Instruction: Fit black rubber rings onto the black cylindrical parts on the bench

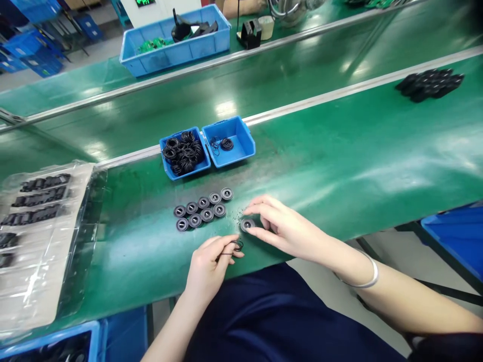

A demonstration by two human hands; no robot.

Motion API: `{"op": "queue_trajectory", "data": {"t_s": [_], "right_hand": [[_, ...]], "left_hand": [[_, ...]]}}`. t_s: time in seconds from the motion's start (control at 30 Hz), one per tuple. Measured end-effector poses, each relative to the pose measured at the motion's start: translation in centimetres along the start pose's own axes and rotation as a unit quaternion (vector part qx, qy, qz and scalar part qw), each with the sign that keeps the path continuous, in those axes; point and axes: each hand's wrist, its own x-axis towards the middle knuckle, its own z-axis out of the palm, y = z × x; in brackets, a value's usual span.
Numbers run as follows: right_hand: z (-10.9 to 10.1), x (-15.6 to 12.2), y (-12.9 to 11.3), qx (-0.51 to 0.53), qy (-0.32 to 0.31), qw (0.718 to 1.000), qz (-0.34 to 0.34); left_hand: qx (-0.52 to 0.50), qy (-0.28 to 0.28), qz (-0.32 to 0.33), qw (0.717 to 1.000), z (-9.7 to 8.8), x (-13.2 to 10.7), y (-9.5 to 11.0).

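Green conveyor belt (339,166) under overhead light, black rubber crumbs (237,216) scattered near the work. Right hand (281,229), metal bangle (362,274) at the wrist: thumb and fingers part-spread, curved around a round grey-and-black seal disc (247,225), tips at its rim; whether it is actually gripped cannot be told. Left hand (209,266): thumb and forefinger pinched on a thin black O-ring (237,246), the loop held off the belt, a sound hold for so floppy a part. Nine similar discs (199,212) lie flat in two tight rows just upper left of the right hand, near enough to be nudged. Divided blue bin (184,171) beyond them: O-rings heaped in the left compartment, few in the right. Near belt edge runs just below both hands. Room for moving lies rightward, up to black moulded parts (430,85) at upper right. Plastic sheet (49,281) with black strips lies at left.
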Motion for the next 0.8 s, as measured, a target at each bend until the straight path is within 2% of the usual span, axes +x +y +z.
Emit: {"op": "queue_trajectory", "data": {"t_s": [0.07,0.23,0.37,0.47,0.57,0.67,0.73,0.8], "right_hand": [[-0.1,-0.2,-0.6,0.036,-0.001,0.999,0.005],[0.4,-0.5,-1.0,0.134,-0.057,0.989,0.023],[0.5,-0.4,-1.0,0.187,-0.062,0.979,0.053],[0.3,-0.2,-0.8,0.239,-0.072,0.966,0.071],[0.1,0.0,-0.6,0.265,-0.075,0.958,0.077],[-0.1,0.5,-0.4,0.255,-0.039,0.961,0.100],[-0.1,0.9,-0.3,0.240,-0.015,0.963,0.124],[-0.1,1.3,0.1,0.222,-0.012,0.965,0.137]], "left_hand": [[0.014,0.008,0.021,1.000,-0.1,0.0,0.3],[0.060,0.018,0.088,0.994,0.0,0.2,1.4],[0.051,0.011,0.106,0.993,0.3,0.1,1.5],[0.017,0.013,0.094,0.995,0.6,-0.2,1.3],[-0.031,0.037,0.056,0.997,0.7,-0.4,1.2],[-0.064,0.073,0.009,0.995,0.5,-0.6,1.1],[-0.058,0.086,0.003,0.995,0.2,-0.7,0.8],[-0.019,0.088,0.025,0.996,-0.1,-0.7,0.4]]}}
